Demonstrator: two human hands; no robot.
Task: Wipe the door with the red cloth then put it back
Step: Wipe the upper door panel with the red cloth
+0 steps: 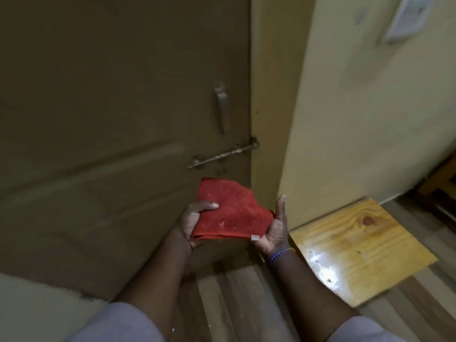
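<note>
The brown door fills the left and middle of the head view, shut, with a metal handle and a sliding bolt near its right edge. A folded red cloth with a small white tag is held flat in front of the door's lower part, just below the bolt. My left hand grips its left side, thumb on top. My right hand cups its right edge from below, palm turned inward. The cloth is not touching the door.
A light wooden board or low table top sits at the right on the striped wood floor. Beside the door frame runs a yellow wall with a white switch plate high up. Dark wooden furniture stands at the far right.
</note>
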